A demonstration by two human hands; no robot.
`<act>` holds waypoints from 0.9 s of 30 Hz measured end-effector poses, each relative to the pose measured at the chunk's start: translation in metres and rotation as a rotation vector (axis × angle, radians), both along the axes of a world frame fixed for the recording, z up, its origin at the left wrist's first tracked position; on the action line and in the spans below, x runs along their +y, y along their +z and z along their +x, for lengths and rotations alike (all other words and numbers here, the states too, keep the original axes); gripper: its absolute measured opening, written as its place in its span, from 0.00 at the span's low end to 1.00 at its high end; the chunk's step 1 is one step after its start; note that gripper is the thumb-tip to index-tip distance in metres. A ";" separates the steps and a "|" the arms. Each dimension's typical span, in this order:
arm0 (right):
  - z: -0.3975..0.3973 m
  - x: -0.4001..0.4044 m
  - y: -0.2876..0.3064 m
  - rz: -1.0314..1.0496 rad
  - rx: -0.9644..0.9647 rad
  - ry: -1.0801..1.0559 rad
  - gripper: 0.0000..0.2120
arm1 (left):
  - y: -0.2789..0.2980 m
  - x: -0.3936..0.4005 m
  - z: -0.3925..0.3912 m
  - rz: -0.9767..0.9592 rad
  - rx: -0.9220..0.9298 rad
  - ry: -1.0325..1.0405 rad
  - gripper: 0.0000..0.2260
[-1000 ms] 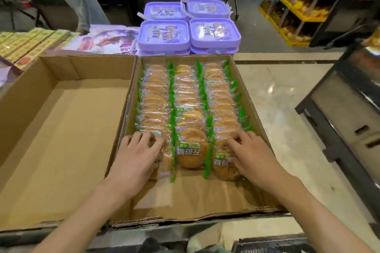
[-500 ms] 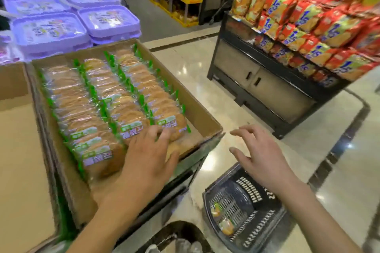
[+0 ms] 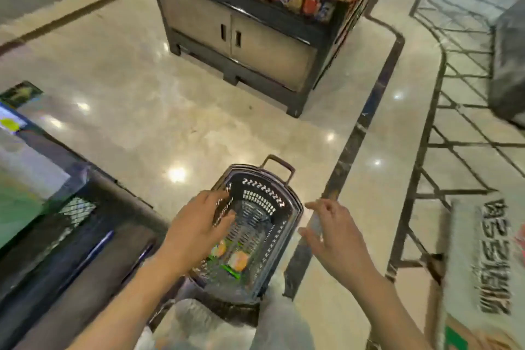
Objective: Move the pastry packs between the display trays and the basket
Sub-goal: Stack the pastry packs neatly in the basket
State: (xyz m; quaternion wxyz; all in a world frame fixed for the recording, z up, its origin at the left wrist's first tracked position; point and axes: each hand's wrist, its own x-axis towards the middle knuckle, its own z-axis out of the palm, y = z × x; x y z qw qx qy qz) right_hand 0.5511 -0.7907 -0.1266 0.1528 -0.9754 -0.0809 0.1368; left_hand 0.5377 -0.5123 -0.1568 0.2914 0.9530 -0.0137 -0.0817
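A dark plastic shopping basket [image 3: 287,224] stands on the shiny floor in front of me. Two pastry packs lie on its bottom, one [image 3: 239,261] clear-wrapped with a green edge, the other [image 3: 218,248] partly behind my left hand. My left hand [image 3: 196,230] hovers over the basket's left rim with its fingers spread and holds nothing. My right hand [image 3: 335,239] hangs just right of the basket, fingers loosely spread, also empty. The display trays are out of view.
A dark display stand [image 3: 51,250] runs along the left edge. A black cabinet [image 3: 241,42] topped with colourful snack bags stands ahead across the aisle. A printed white sack [image 3: 494,258] lies at the right. Bare floor surrounds the basket.
My view swung right and down from the pastry tray to the basket on the floor. Both hands left the tray and now hover at the basket.
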 end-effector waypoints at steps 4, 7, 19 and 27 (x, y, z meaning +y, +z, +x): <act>0.041 -0.036 -0.069 -0.005 0.158 0.047 0.24 | -0.081 -0.029 0.023 0.010 0.236 0.084 0.25; 0.062 -0.027 -0.140 -0.007 0.279 0.133 0.26 | -0.156 -0.028 0.022 0.000 0.349 0.203 0.31; 0.074 0.112 -0.582 -0.132 0.671 0.541 0.28 | -0.552 0.010 0.004 -0.050 0.628 0.422 0.25; 0.064 0.123 -0.759 -0.422 0.568 1.008 0.37 | -0.724 0.007 0.023 0.016 0.728 0.509 0.29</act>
